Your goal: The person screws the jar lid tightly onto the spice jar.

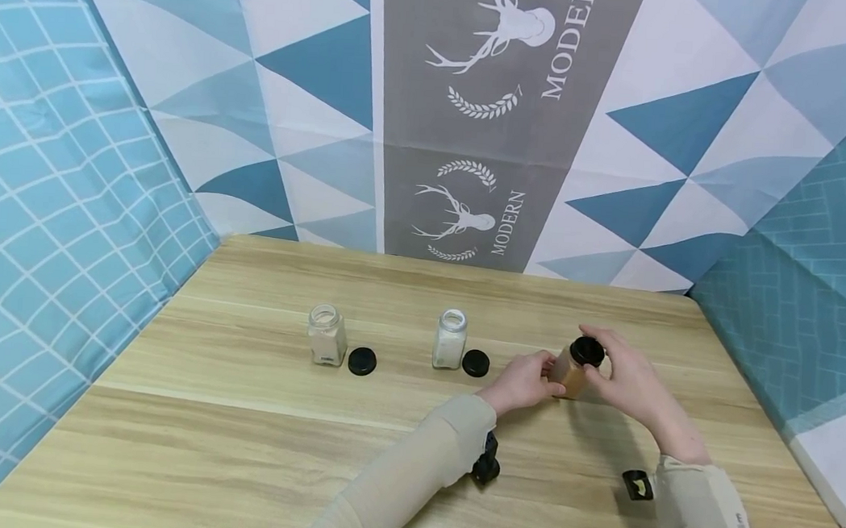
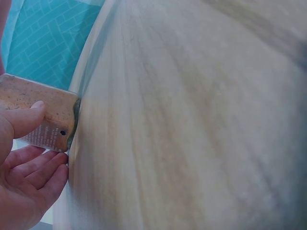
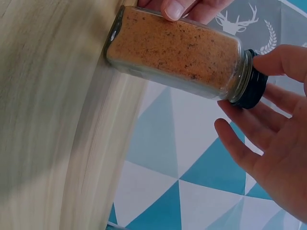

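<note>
A square glass spice jar (image 3: 177,52) filled with speckled orange-brown seasoning stands upright on the right part of the wooden table. My left hand (image 1: 525,381) grips its lower body between thumb and fingers, as the left wrist view also shows. On top of the jar is a black lid (image 3: 254,79), which my right hand (image 1: 627,377) pinches from the sides. Glass threads show just below the lid's edge in the right wrist view. The right hand's little finger (image 3: 235,143) is held away from the lid.
Left of my hands stand two uncapped glass jars with pale contents, the nearer one (image 1: 450,342) and the farther one (image 1: 327,339). Black lids (image 1: 476,363) (image 1: 362,361) lie beside them. A patterned cloth (image 1: 467,137) hangs behind the wooden table (image 1: 237,446).
</note>
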Demonstrator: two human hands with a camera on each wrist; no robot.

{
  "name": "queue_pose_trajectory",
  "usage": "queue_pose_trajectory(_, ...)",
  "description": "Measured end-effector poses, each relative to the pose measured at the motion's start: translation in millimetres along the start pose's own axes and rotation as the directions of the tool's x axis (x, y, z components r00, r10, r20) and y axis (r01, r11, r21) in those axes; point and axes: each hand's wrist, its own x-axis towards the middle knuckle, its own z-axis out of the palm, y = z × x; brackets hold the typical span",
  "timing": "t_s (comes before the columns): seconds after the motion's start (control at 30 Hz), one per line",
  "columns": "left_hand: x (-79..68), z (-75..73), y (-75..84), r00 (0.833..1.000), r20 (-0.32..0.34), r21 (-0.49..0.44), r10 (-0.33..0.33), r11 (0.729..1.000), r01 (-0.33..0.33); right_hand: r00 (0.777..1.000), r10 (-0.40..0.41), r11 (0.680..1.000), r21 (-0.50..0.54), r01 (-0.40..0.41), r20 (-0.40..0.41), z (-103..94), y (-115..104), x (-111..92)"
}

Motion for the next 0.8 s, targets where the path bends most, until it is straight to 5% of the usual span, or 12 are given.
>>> queue_pose_trajectory(0.53,-2.1,-2.3,2.2,1.0,0.002,0.013,-0.008,1.0,0.008,0.995,0.091,0.992,-0.082,-0.095,-0.048,-7.1,-3.7,-9.6)
queue_pose_trajectory(0.8,-1.8,-1.7,2.4,1.0,0.002,0.017,-0.003,1.0,0.003,0.994,0.055,0.992,-0.11,-0.066,-0.098,-8.3,-2.8,-13.0)
